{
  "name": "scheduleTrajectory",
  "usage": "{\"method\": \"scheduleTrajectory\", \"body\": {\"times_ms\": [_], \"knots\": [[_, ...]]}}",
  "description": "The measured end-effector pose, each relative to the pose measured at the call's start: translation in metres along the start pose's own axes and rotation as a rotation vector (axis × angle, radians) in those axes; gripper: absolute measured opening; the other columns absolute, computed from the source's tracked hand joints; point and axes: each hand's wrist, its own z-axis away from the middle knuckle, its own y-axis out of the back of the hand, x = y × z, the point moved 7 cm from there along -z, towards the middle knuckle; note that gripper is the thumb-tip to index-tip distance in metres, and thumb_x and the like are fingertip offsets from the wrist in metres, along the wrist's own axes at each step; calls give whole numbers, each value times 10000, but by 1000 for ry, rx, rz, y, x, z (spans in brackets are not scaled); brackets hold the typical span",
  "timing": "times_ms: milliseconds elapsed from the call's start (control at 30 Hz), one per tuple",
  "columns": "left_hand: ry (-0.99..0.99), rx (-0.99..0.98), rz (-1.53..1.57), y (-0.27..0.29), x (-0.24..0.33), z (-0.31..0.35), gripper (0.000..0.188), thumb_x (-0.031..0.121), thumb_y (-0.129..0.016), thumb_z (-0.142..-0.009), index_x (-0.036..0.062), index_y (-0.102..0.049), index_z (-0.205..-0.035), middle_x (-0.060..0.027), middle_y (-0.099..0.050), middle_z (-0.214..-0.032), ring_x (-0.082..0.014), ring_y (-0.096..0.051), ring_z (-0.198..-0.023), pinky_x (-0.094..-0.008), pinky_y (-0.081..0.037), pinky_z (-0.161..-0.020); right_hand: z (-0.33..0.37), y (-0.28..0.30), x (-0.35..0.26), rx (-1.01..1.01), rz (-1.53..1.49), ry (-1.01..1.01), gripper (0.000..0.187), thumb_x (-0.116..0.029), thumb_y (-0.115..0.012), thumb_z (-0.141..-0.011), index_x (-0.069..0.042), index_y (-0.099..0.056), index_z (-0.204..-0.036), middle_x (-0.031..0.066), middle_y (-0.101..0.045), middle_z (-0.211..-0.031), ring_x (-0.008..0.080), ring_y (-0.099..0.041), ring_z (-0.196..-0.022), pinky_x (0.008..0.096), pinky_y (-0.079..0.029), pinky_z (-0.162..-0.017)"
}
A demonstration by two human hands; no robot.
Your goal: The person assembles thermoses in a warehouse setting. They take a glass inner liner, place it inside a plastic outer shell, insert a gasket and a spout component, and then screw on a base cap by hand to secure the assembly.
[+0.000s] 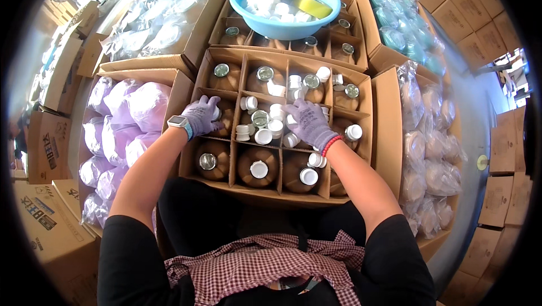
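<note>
A divided cardboard box (186,156) holds several large glass bottles (206,162) in its compartments, with many loose white screw caps (263,136) scattered over the middle ones. My left hand (201,118), in a grey-purple knit glove, curls its fingers around the top of a bottle in the left column, a pale cap (217,114) showing between them. My right hand (309,124), gloved alike, bends down over the middle row among the caps; what its fingers grip is hidden. Two front bottles wear white caps (258,169), while several others have bare mouths.
A blue basin (254,23) with white caps and a yellow-green item (314,6) rests on another bottle box behind. Flanking boxes hold lilac bagged items (144,105), clear bagged items (169,15), teal bagged items (392,18) and pinkish bagged items (435,148). Stacked cartons (499,204) stand right.
</note>
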Motion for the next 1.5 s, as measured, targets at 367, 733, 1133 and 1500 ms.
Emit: {"method": "scheduleTrajectory", "body": {"times_ms": [367, 733, 1133, 1500], "knots": [[75, 44, 90, -13, -1, 13, 757, 156, -781, -744, 86, -426, -1408, -226, -520, -1288, -460, -583, -1168, -523, -500, -1003, 36, 2, 18, 31, 246, -231, 354, -420, -660, -933, -125, -626, -1126, 91, -586, -1147, 284, -615, -1055, 445, -507, -891], [156, -248, -55, 5, -1, -7, 702, 157, -657, -805, 100, -411, -1460, -244, -524, -1412, -421, -574, -1286, -482, -477, -1084, 22, -11, 8, -149, 223, -332, 675, -649, -607, -917, -52, -585, -1232, 135, -591, -1220, 318, -588, -1145, 483, -475, -950], [150, -152, -97, 1, 14, -13, 521, 192, -634, -897, 0, -462, -1349, -252, -595, -1281, -424, -642, -1151, -498, -523, -996, 15, 15, -29, 155, -28, -90, 502, -355, -720, -844, -101, -591, -1257, 141, -596, -1259, 339, -589, -1193, 493, -468, -1004], [-70, 339, 122, 29, 65, 10, 689, 466, -774, -797, 142, -596, -1378, -205, -418, -1530, -426, -374, -1441, -562, -335, -1148, -3, -27, -59, -143, 57, -58, 502, -208, -665, -888, -66, -451, -1320, 259, -647, -1215, 384, -738, -954, 455, -591, -792]]}}
